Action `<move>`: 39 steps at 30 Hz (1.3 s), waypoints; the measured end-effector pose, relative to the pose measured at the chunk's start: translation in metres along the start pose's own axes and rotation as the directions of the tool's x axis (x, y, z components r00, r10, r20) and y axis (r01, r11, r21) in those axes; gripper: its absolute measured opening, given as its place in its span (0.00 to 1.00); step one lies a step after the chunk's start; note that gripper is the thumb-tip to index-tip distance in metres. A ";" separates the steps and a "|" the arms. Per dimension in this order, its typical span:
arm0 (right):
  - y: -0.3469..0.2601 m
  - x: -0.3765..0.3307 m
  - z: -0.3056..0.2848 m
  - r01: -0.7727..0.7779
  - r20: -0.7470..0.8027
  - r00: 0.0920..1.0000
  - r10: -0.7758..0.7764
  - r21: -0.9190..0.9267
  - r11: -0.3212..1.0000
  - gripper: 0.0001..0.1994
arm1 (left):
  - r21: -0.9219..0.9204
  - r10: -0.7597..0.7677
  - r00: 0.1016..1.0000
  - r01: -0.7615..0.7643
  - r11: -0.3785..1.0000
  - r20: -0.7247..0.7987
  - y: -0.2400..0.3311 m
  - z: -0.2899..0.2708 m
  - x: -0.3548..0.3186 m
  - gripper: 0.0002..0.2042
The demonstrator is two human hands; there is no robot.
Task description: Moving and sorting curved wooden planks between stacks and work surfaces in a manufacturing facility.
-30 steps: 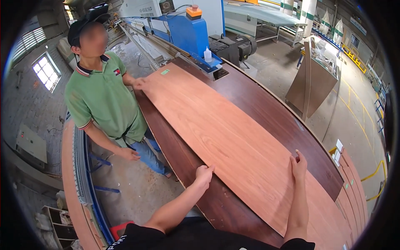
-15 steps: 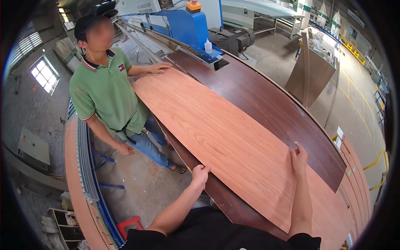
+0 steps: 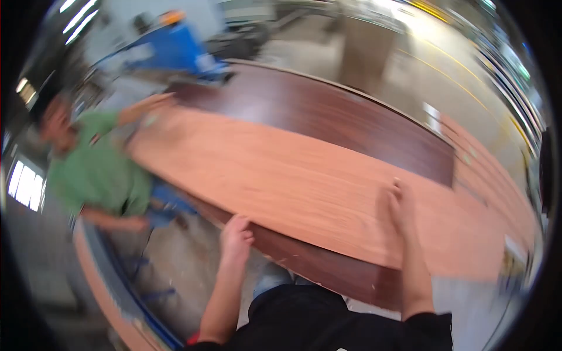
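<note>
A long light reddish wood-grain panel (image 3: 293,181) lies across a larger dark brown board (image 3: 328,111), which shows beyond its far edge and below its near edge. At the panel's near edge is my left hand (image 3: 235,241), its thumb and curled fingers closed on that edge. Over the panel's right part my right hand (image 3: 400,210) has its fingers raised and apart, casting a shadow on the surface; it grips nothing. At the panel's far left end, a co-worker in a green shirt (image 3: 102,164) rests a hand (image 3: 157,100) by the corner. Motion blurs the view.
Behind the boards stands a blue machine (image 3: 175,52) with an orange top. More reddish panels (image 3: 489,158) lie to the right. A tall brown block (image 3: 369,52) stands at the back. A curved rail with a blue edge (image 3: 126,292) runs along the lower left.
My view has swung right, so the co-worker, machine and boards sit further left. The light panel appears turned more crosswise. My left hand remains at its near edge.
</note>
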State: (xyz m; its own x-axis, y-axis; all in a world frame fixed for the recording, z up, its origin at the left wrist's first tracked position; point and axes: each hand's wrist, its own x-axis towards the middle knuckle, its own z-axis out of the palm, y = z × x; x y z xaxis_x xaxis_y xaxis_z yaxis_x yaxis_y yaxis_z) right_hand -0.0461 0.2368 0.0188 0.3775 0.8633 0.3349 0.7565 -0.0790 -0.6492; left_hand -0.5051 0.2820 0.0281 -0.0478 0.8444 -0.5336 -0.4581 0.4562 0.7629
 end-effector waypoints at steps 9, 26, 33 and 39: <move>0.042 -0.189 -0.117 -0.328 -0.304 0.892 0.335 0.076 0.942 0.20 | 0.667 0.363 0.819 -0.574 0.476 0.445 -0.076 0.046 -0.079 0.20; 0.104 -0.401 -0.248 -0.665 -0.356 0.580 0.733 0.312 0.678 0.21 | 0.549 0.291 0.482 -0.805 -0.226 0.827 -0.174 0.064 -0.132 0.18; 0.233 -0.456 -0.363 -0.616 -0.295 0.612 0.734 0.404 0.676 0.21 | 0.835 0.380 0.746 -0.512 -0.199 0.548 -0.253 0.125 -0.190 0.24; 0.343 -0.451 -0.477 -0.621 -0.312 0.574 0.757 0.437 0.651 0.18 | 0.811 0.312 0.749 -0.547 -0.209 0.585 -0.359 0.215 -0.296 0.28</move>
State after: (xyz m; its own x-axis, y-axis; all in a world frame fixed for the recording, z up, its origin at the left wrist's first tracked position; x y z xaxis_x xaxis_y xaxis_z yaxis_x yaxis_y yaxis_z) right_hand 0.2979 -0.4178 -0.0296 0.9560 0.2804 -0.0862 0.0246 -0.3694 -0.9289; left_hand -0.1354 -0.0706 -0.0092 0.3409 0.9387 0.0520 0.8417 -0.3293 0.4280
